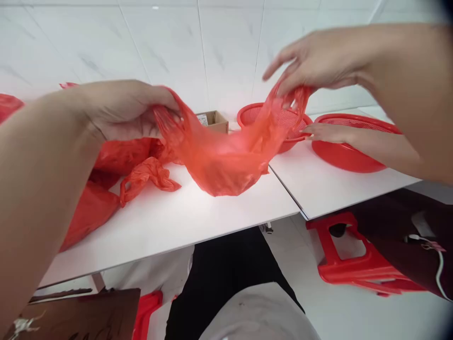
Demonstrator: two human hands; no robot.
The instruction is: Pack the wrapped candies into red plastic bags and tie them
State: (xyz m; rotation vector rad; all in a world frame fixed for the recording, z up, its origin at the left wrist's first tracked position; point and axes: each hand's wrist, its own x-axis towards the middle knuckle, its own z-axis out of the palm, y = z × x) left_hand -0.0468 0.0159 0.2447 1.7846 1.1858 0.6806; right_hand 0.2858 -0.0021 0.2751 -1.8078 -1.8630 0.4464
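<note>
A thin, see-through red plastic bag (226, 165) hangs between my two hands just over the white table, sagging in the middle. My left hand (138, 108) is closed round one of its upper corners. At the other side, my right hand (300, 66) pinches a bunched handle, with its index finger stretched away. Whatever the bag may hold, I cannot make out. Under my left wrist lies a crumpled red plastic bag (148, 177), beside several fuller red bags (92, 212) that my forearm partly hides.
Behind the bag stand a small cardboard box (219, 123) and a red mesh basket (253, 113). At right, another person's hand (327, 132) reaches over a second red basket (350, 158). A seam (288, 189) divides the tables (170, 231). Below are a red stool (354, 264) and a carton (81, 311).
</note>
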